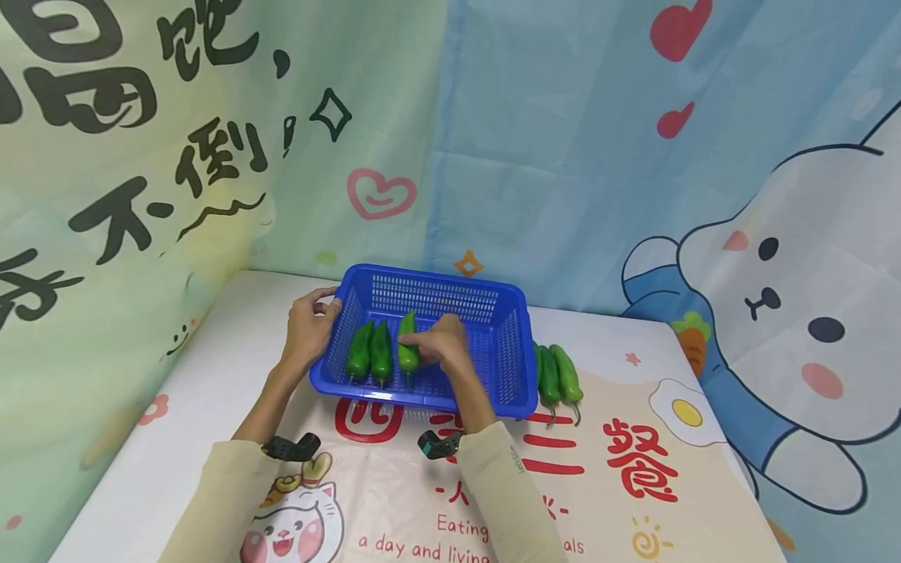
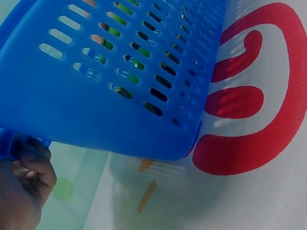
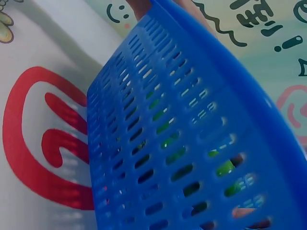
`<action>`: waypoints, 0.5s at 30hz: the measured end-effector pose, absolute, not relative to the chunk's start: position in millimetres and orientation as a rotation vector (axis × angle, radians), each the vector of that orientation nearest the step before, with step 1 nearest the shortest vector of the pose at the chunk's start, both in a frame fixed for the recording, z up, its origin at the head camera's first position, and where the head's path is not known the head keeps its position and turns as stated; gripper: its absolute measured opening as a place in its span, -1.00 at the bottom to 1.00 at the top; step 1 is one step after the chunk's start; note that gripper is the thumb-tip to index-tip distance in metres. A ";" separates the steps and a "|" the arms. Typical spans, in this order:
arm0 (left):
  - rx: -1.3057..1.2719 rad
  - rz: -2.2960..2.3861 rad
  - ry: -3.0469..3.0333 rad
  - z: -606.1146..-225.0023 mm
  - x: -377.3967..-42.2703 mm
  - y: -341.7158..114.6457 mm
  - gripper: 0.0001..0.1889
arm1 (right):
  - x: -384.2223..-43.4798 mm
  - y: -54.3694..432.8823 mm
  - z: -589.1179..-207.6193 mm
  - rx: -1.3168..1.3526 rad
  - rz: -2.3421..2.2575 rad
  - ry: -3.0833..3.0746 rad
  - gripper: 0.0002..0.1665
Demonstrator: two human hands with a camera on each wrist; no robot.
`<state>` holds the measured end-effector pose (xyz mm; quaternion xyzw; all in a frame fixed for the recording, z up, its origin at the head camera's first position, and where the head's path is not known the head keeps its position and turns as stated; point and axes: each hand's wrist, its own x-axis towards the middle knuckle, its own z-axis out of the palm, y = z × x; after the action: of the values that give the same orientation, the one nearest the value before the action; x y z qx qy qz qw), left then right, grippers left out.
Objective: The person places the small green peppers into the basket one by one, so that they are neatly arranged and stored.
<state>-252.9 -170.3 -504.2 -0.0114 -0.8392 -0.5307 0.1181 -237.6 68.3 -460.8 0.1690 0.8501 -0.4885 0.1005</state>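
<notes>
A blue plastic basket (image 1: pixel 422 403) with slotted walls stands on the table. At its left end my left hand (image 1: pixel 310 332) grips the rim, and the left wrist view shows those curled fingers (image 2: pixel 42 167) at the rim. Inside the basket, my right hand (image 1: pixel 439 342) pinches a light green pepper (image 1: pixel 407 356), its stem toward me. Two darker green peppers, a left one (image 1: pixel 358 353) and another (image 1: pixel 381 356) beside it, lie in the basket's left part. In the right wrist view the basket wall (image 3: pixel 144 120) mostly hides the right hand and the peppers.
Outside the basket's right end lie more green peppers (image 1: pixel 566 375), partly hidden by its rim. A printed mat (image 1: pixel 394 485) with red lettering covers part of the white table (image 1: pixel 239 328). Behind hangs a cartoon-printed curtain (image 1: pixel 535 156).
</notes>
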 end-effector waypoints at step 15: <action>-0.045 -1.543 -2.446 -503.3 -251.6 -168.9 -0.59 | -284.8 62.3 -532.2 0.233 -1.098 2.890 -0.32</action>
<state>-251.6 -168.9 -503.3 -0.0155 -0.8391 -0.5293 0.1245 -284.8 62.3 -532.2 0.0752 0.9319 -0.3542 0.0205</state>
